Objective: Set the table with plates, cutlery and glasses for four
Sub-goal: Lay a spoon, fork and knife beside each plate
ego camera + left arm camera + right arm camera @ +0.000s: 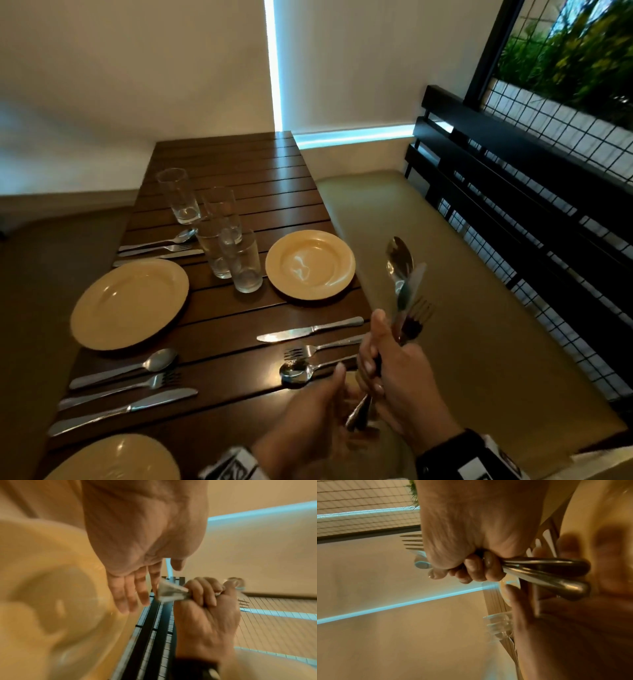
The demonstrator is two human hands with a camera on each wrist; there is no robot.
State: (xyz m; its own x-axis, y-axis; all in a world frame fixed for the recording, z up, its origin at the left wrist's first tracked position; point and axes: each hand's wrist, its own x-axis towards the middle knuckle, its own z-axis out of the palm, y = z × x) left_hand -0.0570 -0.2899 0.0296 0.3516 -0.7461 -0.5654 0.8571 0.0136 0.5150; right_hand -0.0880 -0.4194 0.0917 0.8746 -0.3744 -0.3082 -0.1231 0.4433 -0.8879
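Note:
My right hand (pixel 376 370) grips a bundle of cutlery (pixel 404 291) upright above the table's near right corner: a spoon, a knife and a fork, heads up. The handle ends (pixel 556 572) stick out below the fist (pixel 471 572). My left hand (pixel 329 407) is open just beside those handle ends, its fingers (pixel 137 599) straight. Yellow plates lie at the right (pixel 310 263), left (pixel 130 303) and near left (pixel 113 459); another plate (pixel 51 588) lies under my hands. Several empty glasses (pixel 222 236) stand clustered mid-table.
Three cutlery sets lie on the dark slatted table (pixel 239 164): far left (pixel 161 248), near left (pixel 126 387) and right (pixel 315 346). A cushioned bench (pixel 445 274) with a black slatted backrest (pixel 513 205) runs along the right side. Walls close the far end.

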